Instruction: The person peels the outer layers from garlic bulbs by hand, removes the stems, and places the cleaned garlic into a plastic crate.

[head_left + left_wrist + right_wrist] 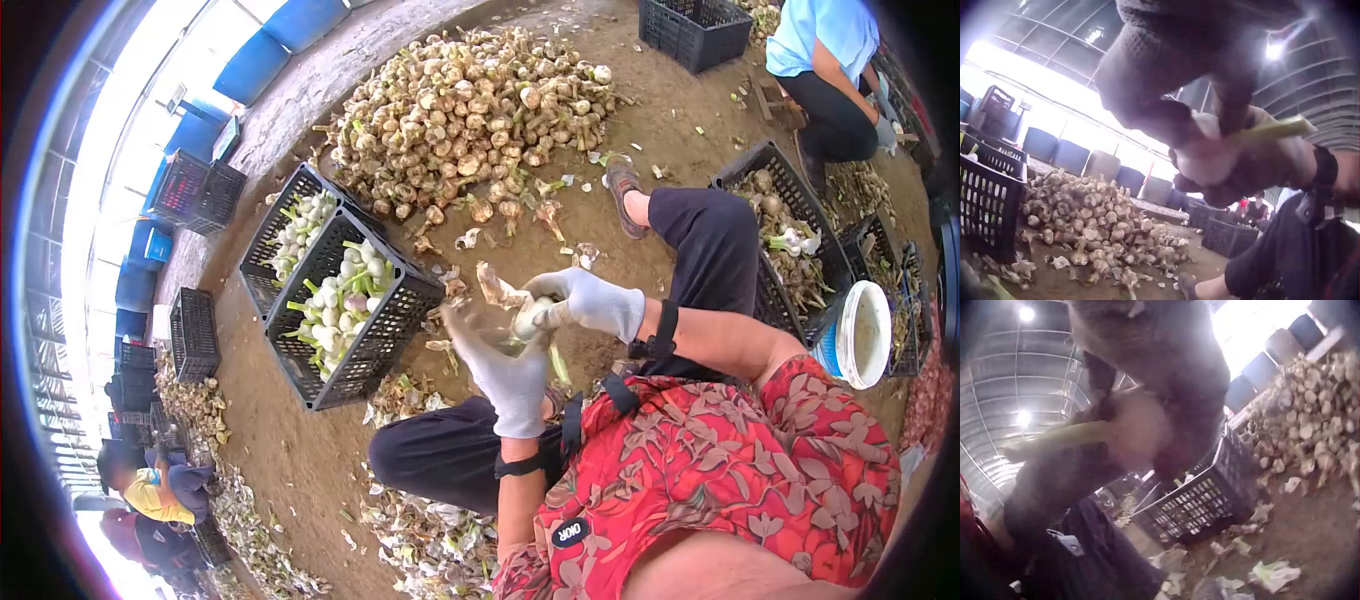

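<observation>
Dirt floor (pixel 300 440) under arched shed roof, bare strip at 7 o'clock. Garlic pile (pixel 470 110) at 12, two black crates (pixel 340 300) w/ peeled bulbs at 10, just beside knees. Both gloved hands meet at center: left hand (pixel 508 372) and right hand (pixel 588 300) clamped on garlic bulb (pixel 530 318), held mid-air above the floor.
</observation>
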Motion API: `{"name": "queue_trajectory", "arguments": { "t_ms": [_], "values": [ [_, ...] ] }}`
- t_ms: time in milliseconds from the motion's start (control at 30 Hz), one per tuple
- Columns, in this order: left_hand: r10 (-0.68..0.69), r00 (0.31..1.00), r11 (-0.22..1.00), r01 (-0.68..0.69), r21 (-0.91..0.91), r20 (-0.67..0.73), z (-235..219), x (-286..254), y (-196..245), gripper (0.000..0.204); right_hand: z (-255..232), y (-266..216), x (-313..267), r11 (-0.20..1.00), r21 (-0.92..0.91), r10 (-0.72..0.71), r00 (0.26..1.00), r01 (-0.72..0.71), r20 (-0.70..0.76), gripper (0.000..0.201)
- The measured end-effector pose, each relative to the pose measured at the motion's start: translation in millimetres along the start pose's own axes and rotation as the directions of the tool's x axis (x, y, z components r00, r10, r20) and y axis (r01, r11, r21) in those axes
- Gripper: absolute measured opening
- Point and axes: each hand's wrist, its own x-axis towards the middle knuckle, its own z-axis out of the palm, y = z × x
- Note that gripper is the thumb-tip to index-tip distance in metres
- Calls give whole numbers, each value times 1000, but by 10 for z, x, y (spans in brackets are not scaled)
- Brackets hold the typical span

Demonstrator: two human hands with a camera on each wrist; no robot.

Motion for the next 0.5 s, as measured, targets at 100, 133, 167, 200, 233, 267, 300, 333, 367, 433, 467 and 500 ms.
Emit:
{"name": "queue_trajectory", "arguments": {
  "t_ms": [100, 133, 167, 200, 233, 267, 300, 333, 367, 433, 467, 500],
  "values": [
    [-130, 962, 792, 247, -558, 241, 124, 42, -240, 66, 118, -44, -39, 967, 218, -104, 986, 131, -132, 31],
    [-204, 921, 755, 364, -545, 332, 126, 24, -298, 50, 149, -35, -30, 970, 139, -178, 971, 201, -159, 28],
    [-272, 866, 709, 476, -520, 420, 111, -15, -359, 36, 156, -30, -9, 962, 58, -254, 951, 268, -178, 26],
    [-333, 797, 654, 581, -485, 504, 98, -58, -432, 26, 143, -45, -13, 932, -122, -354, 929, 341, -111, 19],
    [-387, 713, 591, 679, -436, 585, 114, -83, -529, 25, 128, -20, -3, 932, -138, -348, 932, 334, -95, 20],
    [-396, 819, 717, 559, -418, 415, 231, -79, -646, 20, 109, 17, 10, 932, -155, -342, 936, 327, -81, 20],
    [-384, 851, 755, 512, -409, 358, 245, -129, -732, 16, 87, 37, 19, 932, -173, -334, 940, 319, -66, 20],
    [-367, 881, 792, 465, -397, 300, 233, -152, -671, 11, 100, -86, 8, 992, 58, -101, 984, 110, -150, 21],
    [-344, 907, 827, 416, -379, 244, 231, -164, -641, 8, 25, -92, 54, 981, 179, -47, 983, 79, -180, 19],
    [-143, 972, 943, 191, -272, 185, 220, -168, -679, 13, -138, -60, 167, 907, 420, 73, 972, 28, -223, 14],
    [-73, 987, 961, 108, -255, 143, 240, -161, -706, 14, -191, -49, 182, 843, 510, -72, 976, 170, -206, 15],
    [2, 995, 972, 21, -235, 98, 266, -146, -748, 15, -253, -65, 154, 738, 672, 70, 982, 66, -174, 25]
  ]
}}
